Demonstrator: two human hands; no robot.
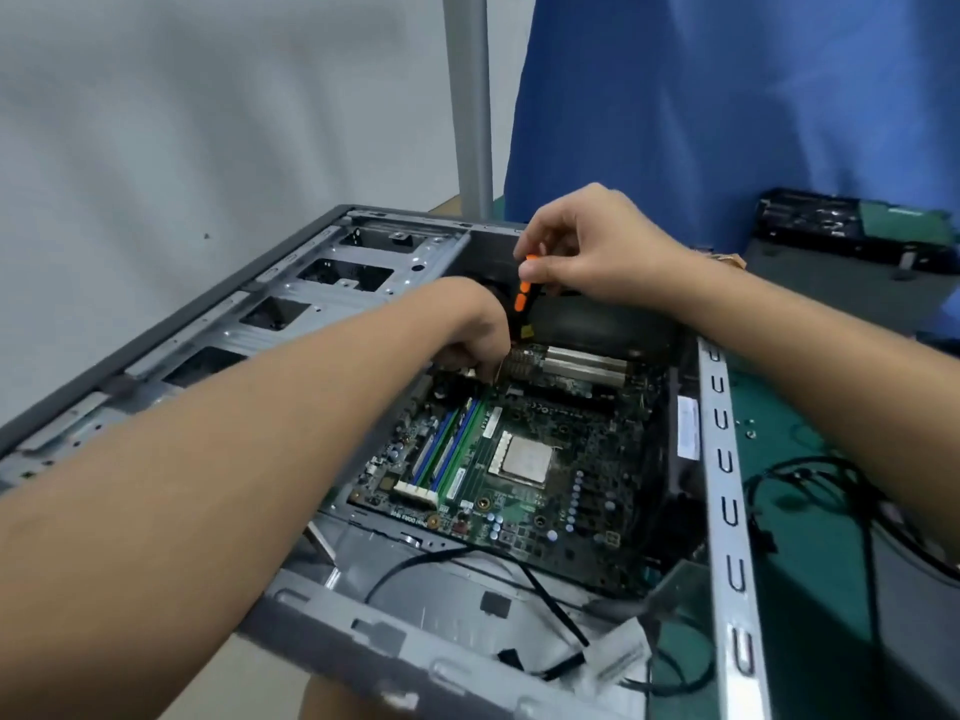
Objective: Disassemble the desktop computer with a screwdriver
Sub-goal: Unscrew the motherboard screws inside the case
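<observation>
Nearest, the grey rim of the desktop computer case (363, 646) runs across the bottom, the case lying on its side with its open face up on a green mat (810, 605). Loose black cables (524, 574) trail over its bare metal floor. Beyond them sits the green motherboard (519, 491), with blue memory slots (441, 449) to the left of the square processor socket (524, 459).

The left forearm crosses from the lower left. The left hand (467, 330) hangs over the board's far edge, fingers curled downward and bunched at the foot of the tool (whether they pinch the shaft or something smaller is hidden, so I cannot tell).

Just beyond and above it, the screwdriver (521, 299) stands nearly upright, black with orange pads. The right hand (587, 246) holds the top of its handle, fingers wrapped round it from above, so the tool drops straight down from this grip toward the left hand's fingertips.

Farther off come the case's drive bays (343, 278), a grey pole (470, 96) and blue cloth (727, 96).
</observation>
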